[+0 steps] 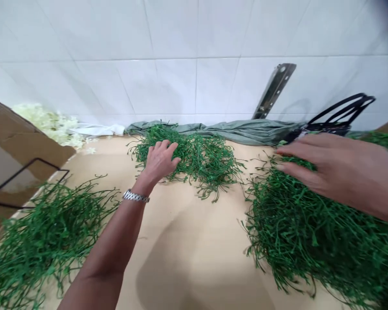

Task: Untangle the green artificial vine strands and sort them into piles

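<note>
The person's left forearm reaches forward, a metal-banded watch [136, 196] on the wrist; the left hand [161, 160] lies palm down on the middle green clump [213, 161], fingers loosely bent, thumb spread wide. The right hand [339, 168], blurred, comes in from the right with fingers pointing left over the large green pile [310, 224]; whether it grips strands cannot be told. Both heaps, on the pale tabletop [187, 241], are tangled, thin-stemmed and small-tipped.

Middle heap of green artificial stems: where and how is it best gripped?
Likely the dense right lobe of the heap, from above and the near side: thin tips splay at the edges, grey-green cloth lies behind, and the left hand covers part of the left lobe.
</note>
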The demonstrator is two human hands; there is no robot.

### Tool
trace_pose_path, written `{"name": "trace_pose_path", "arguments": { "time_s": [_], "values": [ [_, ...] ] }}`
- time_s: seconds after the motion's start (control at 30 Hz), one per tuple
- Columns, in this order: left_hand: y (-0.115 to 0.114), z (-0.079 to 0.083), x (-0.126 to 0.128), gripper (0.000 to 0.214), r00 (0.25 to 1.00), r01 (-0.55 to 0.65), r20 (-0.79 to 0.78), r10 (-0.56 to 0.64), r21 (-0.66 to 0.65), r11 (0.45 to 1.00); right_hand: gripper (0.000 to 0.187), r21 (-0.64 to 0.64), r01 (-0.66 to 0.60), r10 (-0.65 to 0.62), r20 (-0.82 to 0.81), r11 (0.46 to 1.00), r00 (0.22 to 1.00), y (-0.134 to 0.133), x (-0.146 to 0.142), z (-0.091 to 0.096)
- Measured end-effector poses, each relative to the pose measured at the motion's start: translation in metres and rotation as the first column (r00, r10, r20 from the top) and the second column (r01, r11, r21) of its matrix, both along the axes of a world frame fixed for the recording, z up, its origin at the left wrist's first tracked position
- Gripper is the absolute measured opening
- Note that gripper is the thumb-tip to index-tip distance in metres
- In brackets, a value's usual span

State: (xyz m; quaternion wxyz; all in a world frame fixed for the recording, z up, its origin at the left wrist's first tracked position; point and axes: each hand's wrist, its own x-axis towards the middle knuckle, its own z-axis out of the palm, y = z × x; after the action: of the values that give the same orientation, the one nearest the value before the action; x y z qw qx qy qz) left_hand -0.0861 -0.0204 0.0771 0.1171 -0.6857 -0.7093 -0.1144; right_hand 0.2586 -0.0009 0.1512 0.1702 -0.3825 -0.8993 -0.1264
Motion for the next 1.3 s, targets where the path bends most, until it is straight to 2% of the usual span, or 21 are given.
{"name": "trace_pose_path", "arguments": {
  "time_s": [0.07, 0.17, 0.23, 0.3, 0.43, 0.53, 0.63, 0.73, 0.83, 0.9, 0.93, 1.0, 1.07, 1.17, 1.3],
  "values": [
    [0.015, -0.009, -0.004, 0.051, 0.998, -0.054, 0.006, 0.055, -0.090, 0.994, 0.027, -0.090, -0.051, 0.066, 0.172, 0.995, 0.983, 0.011, -0.057, 0.004],
    [0.019, -0.026, -0.003, 0.036, 0.998, -0.059, 0.011, 0.062, -0.156, 0.986, 0.022, -0.300, -0.055, 0.166, 0.357, 0.952, 0.919, 0.036, -0.125, -0.006],
    [0.010, -0.035, 0.005, 0.026, 0.999, -0.044, 0.005, 0.046, -0.149, 0.988, 0.027, -0.327, -0.069, 0.181, 0.327, 0.943, 0.928, 0.053, -0.159, -0.019],
    [-0.005, -0.042, 0.017, 0.021, 1.000, -0.021, -0.002, 0.021, -0.133, 0.991, 0.038, -0.302, -0.100, 0.187, 0.275, 0.948, 0.943, 0.065, -0.186, -0.033],
    [-0.036, -0.052, 0.040, 0.017, 0.999, 0.050, -0.004, -0.051, -0.128, 0.990, 0.050, -0.316, -0.166, 0.246, 0.234, 0.934, 0.940, 0.070, -0.220, -0.051],
    [-0.048, -0.057, 0.039, 0.021, 0.999, 0.046, 0.016, -0.044, -0.118, 0.992, 0.045, -0.359, -0.199, 0.292, 0.226, 0.912, 0.929, 0.071, -0.218, -0.049],
    [-0.047, -0.060, 0.029, 0.027, 0.999, 0.033, 0.046, -0.029, -0.105, 0.994, 0.051, -0.364, -0.219, 0.288, 0.147, 0.905, 0.946, 0.077, -0.191, -0.035],
    [-0.040, -0.061, 0.023, 0.029, 0.998, 0.029, 0.059, -0.024, -0.088, 0.996, 0.050, -0.469, -0.115, 0.241, 0.217, 0.876, 0.946, 0.081, -0.158, -0.029],
    [-0.032, -0.060, 0.022, 0.030, 1.000, 0.002, 0.032, 0.000, -0.078, 0.997, 0.068, -0.596, 0.067, 0.238, 0.418, 0.800, 0.877, 0.073, -0.138, -0.049],
    [-0.027, -0.060, 0.022, 0.030, 1.000, -0.022, 0.011, 0.023, -0.081, 0.996, 0.089, -0.604, 0.101, 0.233, 0.449, 0.790, 0.863, 0.062, -0.135, -0.072],
    [-0.024, -0.060, 0.022, 0.030, 0.999, -0.033, 0.005, 0.034, -0.084, 0.996, 0.092, -0.596, 0.103, 0.222, 0.448, 0.797, 0.866, 0.057, -0.134, -0.084],
    [-0.019, -0.061, 0.019, 0.029, 0.999, -0.047, -0.001, 0.047, -0.091, 0.995, 0.082, -0.574, 0.085, 0.208, 0.426, 0.814, 0.881, 0.050, -0.134, -0.102],
    [-0.015, -0.062, 0.014, 0.028, 0.999, -0.052, -0.002, 0.052, -0.095, 0.994, 0.061, -0.552, 0.057, 0.199, 0.393, 0.832, 0.898, 0.051, -0.132, -0.106],
    [-0.009, -0.064, 0.008, 0.027, 0.998, -0.062, 0.003, 0.063, -0.094, 0.994, 0.037, -0.511, 0.026, 0.176, 0.342, 0.859, 0.923, 0.063, -0.126, -0.086],
    [0.000, -0.065, 0.005, 0.027, 0.996, -0.083, 0.019, 0.085, -0.087, 0.993, 0.028, -0.450, -0.025, 0.155, 0.255, 0.893, 0.955, 0.074, -0.117, -0.029]
  ]
}}
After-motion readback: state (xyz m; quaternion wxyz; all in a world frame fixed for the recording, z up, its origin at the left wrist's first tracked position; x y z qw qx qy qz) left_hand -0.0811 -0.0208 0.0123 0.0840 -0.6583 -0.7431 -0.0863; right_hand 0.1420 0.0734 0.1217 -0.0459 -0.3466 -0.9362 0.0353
